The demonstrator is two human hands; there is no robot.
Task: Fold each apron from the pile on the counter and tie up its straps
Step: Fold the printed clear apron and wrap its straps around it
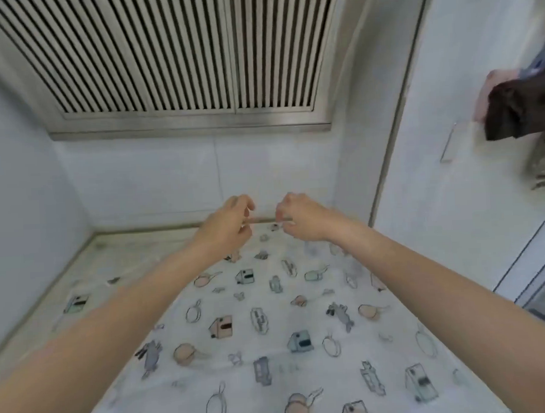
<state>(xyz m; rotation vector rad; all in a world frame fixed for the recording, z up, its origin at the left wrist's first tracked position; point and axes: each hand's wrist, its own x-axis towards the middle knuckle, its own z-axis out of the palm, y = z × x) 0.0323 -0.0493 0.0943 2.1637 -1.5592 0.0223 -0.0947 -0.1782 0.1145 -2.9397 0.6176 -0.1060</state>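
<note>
Hands are both stretched out over the counter (pixel 117 260), with the left hand (pixel 228 222) and right hand (pixel 299 216) each pinching an end of a thin tan strap (pixel 262 220) pulled straight between them. Underneath, the apron (pixel 270 331) lies spread flat, white fabric with little doodle prints all over it. Over on the right there's a pile of dark and pink cloth (pixel 516 108), well apart from the hands.

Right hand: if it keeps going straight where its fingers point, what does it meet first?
The right hand points left along the strap it pinches, so it would probably meet the left hand first; the gap between them is short, though depth is unclear.
</note>
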